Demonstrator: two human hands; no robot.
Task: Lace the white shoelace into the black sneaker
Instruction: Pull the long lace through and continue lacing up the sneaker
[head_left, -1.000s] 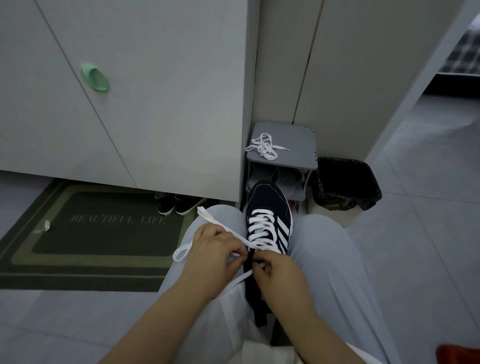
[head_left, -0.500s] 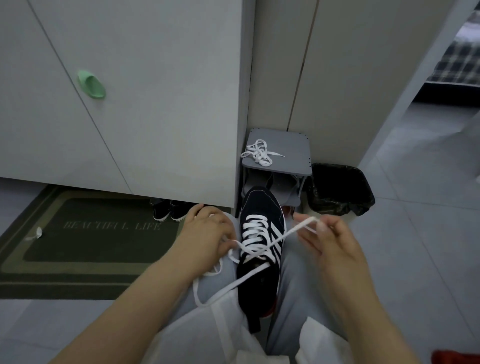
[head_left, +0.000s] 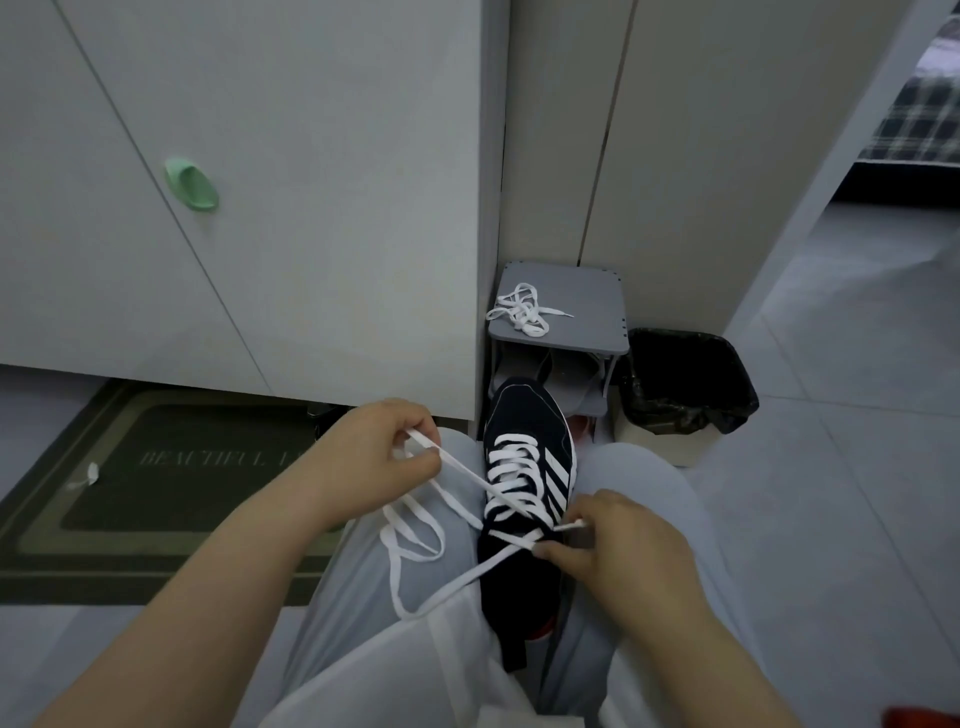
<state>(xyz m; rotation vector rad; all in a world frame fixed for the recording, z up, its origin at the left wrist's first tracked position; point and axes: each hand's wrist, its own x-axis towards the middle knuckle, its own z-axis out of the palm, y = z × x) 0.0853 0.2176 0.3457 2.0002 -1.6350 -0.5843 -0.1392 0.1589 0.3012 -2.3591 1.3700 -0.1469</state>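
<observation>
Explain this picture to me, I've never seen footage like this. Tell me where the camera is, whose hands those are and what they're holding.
There is no machine here, only a person. The single camera is worn on the head and looks forward and down, so the wearer's own arms reach in from the bottom edge. The black sneaker lies between the knees, toe pointing away. A white lace already crosses it in several rows. The left hand pinches one strand, drawn out to the side. The right hand pinches the other strand beside the sneaker. Slack loops lie on the left thigh. Beyond the knees, a second lace lies bundled on a grey stool, with a black bin to its right and a green mat on the floor to the left.
</observation>
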